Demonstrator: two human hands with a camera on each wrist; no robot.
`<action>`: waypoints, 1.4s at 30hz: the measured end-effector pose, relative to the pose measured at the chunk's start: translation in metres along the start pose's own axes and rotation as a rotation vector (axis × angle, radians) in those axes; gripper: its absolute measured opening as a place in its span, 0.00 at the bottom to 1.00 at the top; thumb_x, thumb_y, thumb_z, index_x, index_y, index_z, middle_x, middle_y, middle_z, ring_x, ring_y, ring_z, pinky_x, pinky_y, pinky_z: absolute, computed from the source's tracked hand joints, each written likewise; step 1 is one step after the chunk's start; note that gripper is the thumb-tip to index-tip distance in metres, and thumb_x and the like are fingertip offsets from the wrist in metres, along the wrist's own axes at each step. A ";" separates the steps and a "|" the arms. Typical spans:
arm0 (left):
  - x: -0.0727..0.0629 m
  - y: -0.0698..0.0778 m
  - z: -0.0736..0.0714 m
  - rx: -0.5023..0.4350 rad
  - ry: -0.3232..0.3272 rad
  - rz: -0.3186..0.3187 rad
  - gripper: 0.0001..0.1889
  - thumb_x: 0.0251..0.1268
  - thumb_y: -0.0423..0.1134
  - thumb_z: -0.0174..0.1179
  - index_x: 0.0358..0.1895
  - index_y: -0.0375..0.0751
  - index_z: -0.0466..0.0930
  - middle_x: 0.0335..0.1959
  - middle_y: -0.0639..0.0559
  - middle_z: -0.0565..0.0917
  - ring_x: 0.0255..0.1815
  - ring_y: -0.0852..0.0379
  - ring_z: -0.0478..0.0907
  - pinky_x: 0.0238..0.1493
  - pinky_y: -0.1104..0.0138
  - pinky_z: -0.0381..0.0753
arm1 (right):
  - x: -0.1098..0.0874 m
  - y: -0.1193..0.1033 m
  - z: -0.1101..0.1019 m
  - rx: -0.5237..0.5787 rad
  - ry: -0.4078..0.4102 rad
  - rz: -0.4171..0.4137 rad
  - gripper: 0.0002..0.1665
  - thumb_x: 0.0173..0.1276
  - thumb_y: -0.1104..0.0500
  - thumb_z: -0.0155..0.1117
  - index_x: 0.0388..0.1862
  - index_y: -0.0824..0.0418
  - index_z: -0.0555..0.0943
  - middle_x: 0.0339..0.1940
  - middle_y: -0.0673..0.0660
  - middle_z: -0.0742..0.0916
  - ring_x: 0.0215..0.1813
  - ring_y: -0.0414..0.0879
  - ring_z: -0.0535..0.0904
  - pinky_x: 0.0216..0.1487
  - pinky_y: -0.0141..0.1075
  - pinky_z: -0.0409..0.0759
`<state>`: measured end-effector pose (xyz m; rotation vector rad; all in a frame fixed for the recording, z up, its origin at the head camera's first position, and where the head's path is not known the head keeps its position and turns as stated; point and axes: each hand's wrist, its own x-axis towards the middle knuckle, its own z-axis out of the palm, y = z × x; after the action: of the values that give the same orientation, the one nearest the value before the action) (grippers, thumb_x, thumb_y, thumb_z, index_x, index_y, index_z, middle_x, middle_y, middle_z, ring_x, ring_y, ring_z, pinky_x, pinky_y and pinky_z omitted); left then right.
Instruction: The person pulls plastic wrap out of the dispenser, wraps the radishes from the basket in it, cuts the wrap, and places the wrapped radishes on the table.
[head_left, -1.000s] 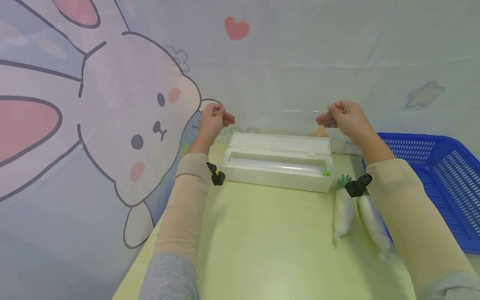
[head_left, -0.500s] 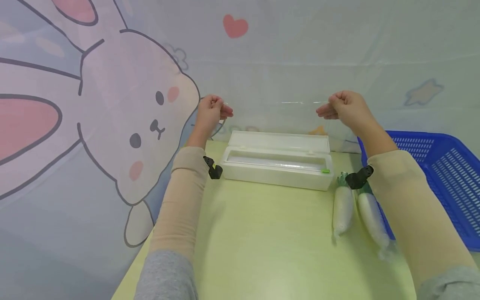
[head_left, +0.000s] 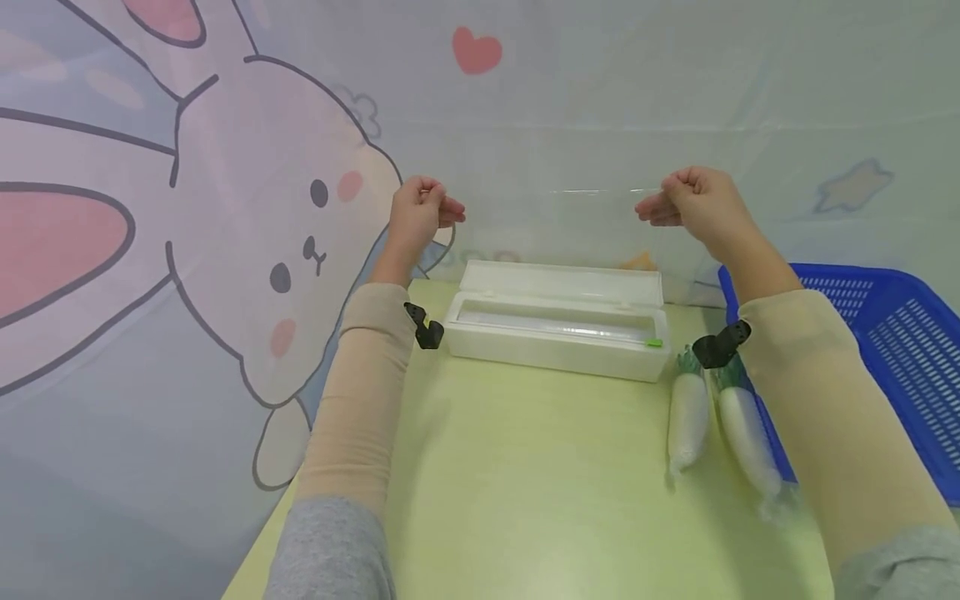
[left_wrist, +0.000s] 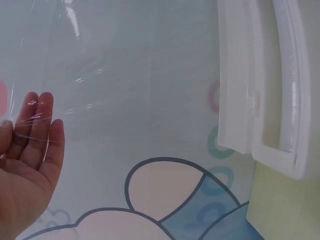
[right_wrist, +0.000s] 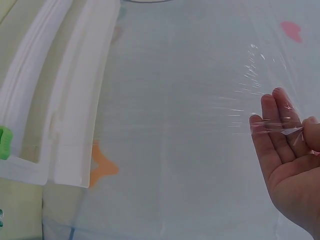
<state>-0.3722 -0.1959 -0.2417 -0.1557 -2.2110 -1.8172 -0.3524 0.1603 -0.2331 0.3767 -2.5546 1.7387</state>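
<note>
Clear plastic wrap (head_left: 592,192) is held taut in the air, showing mainly as bright glints. My left hand (head_left: 420,210) pinches its left end between thumb and index finger, the other fingers extended behind the film. At the right end, my right hand (head_left: 705,208) pinches it the same way; creases fan out from the grip in the right wrist view. Below both hands, a white wrap dispenser (head_left: 551,354) stands on the table with its lid (head_left: 562,283) raised. Inside lies a roll of wrap (head_left: 555,322), and a green slide cutter (head_left: 654,342) sits at its right end.
Two white radishes, a left one (head_left: 687,417) and a right one (head_left: 748,442), lie right of the dispenser, seemingly wrapped in film. A blue plastic basket (head_left: 911,367) stands at the far right. A printed curtain (head_left: 570,108) hangs behind the table (head_left: 540,483).
Both hands have risen together, keeping the wrap stretched between them. The dispenser, radishes and basket stay in place.
</note>
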 end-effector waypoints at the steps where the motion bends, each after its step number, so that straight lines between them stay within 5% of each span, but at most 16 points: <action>1: 0.000 0.001 0.000 -0.006 0.001 0.002 0.07 0.77 0.37 0.44 0.42 0.39 0.69 0.27 0.54 0.83 0.29 0.60 0.83 0.43 0.66 0.80 | 0.000 -0.001 -0.001 0.008 0.000 -0.001 0.16 0.78 0.50 0.42 0.46 0.60 0.72 0.33 0.39 0.87 0.40 0.33 0.83 0.46 0.25 0.79; 6: 0.001 0.005 0.000 -0.030 -0.003 0.009 0.10 0.77 0.37 0.44 0.46 0.32 0.69 0.26 0.55 0.83 0.29 0.61 0.83 0.41 0.67 0.79 | 0.001 -0.006 -0.005 0.017 0.002 -0.008 0.15 0.78 0.50 0.43 0.46 0.60 0.71 0.32 0.39 0.87 0.39 0.33 0.83 0.44 0.24 0.79; 20: 0.004 0.024 0.001 -0.011 -0.014 0.018 0.06 0.77 0.37 0.44 0.38 0.43 0.68 0.26 0.56 0.83 0.29 0.62 0.83 0.46 0.64 0.79 | -0.001 -0.021 -0.012 0.031 0.017 0.007 0.14 0.78 0.51 0.42 0.45 0.59 0.71 0.32 0.39 0.87 0.39 0.32 0.83 0.44 0.24 0.79; 29: -0.001 0.037 -0.010 0.044 -0.021 0.040 0.05 0.76 0.38 0.46 0.40 0.43 0.69 0.31 0.54 0.85 0.44 0.53 0.80 0.47 0.66 0.76 | -0.008 -0.033 -0.014 0.028 0.014 -0.026 0.14 0.78 0.51 0.43 0.45 0.59 0.72 0.34 0.38 0.87 0.41 0.34 0.82 0.43 0.23 0.78; 38: -0.025 0.033 -0.039 -0.007 -0.114 0.094 0.06 0.75 0.34 0.47 0.36 0.40 0.71 0.30 0.53 0.82 0.31 0.58 0.81 0.45 0.68 0.79 | -0.038 -0.039 -0.004 -0.006 -0.031 -0.133 0.17 0.78 0.50 0.42 0.43 0.63 0.72 0.36 0.40 0.88 0.40 0.39 0.81 0.42 0.24 0.78; 42: -0.043 0.030 -0.054 -0.030 -0.204 0.090 0.06 0.74 0.32 0.48 0.36 0.36 0.71 0.29 0.49 0.76 0.30 0.56 0.80 0.44 0.68 0.80 | -0.057 -0.036 -0.001 0.019 -0.068 -0.170 0.19 0.77 0.50 0.44 0.42 0.66 0.72 0.38 0.44 0.88 0.41 0.41 0.82 0.43 0.24 0.79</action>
<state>-0.3157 -0.2381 -0.2165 -0.4587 -2.2696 -1.8593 -0.2900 0.1592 -0.2089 0.6431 -2.4688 1.7191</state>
